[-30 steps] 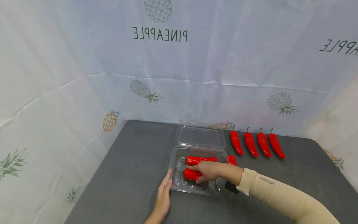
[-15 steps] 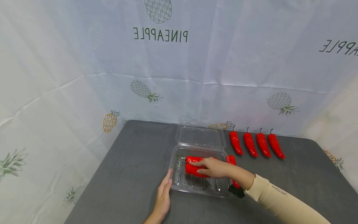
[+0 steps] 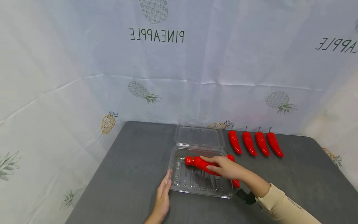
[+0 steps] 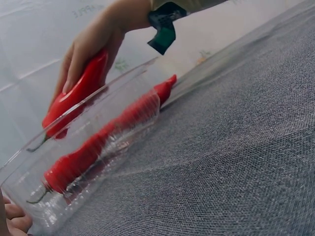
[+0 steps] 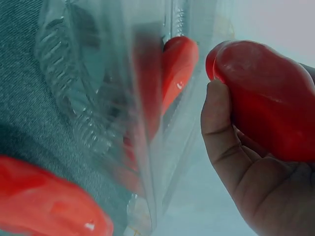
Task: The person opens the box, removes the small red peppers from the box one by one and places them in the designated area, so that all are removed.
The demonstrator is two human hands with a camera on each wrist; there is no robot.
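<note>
My right hand (image 3: pixel 223 167) grips a red chili pepper (image 3: pixel 206 165), with the thumb on one side and fingers along the other. The left wrist view shows this pepper (image 4: pixel 78 98) raised above the rim of an open clear plastic clamshell container (image 3: pixel 193 188). Another red pepper (image 4: pixel 74 167) lies inside the container; in the head view, the held one partly hides it. At the container's left wall, my left hand (image 3: pixel 162 197) holds the edge near the front corner. Only some curled fingers (image 4: pixel 15 216) of it show in the left wrist view.
The container's clear lid (image 3: pixel 199 137) lies folded back behind it. Just right of the container, a red pepper (image 3: pixel 236 183) rests on the grey table (image 3: pixel 134 168). Several more peppers (image 3: pixel 249 143) stand in a row at the back right, before a pineapple-print curtain (image 3: pixel 237 62).
The right hand has taken the nearer pepper from its place in the container, moving it toward the far pepper and then up and rightward. The left hand stays at the container's edge.
</note>
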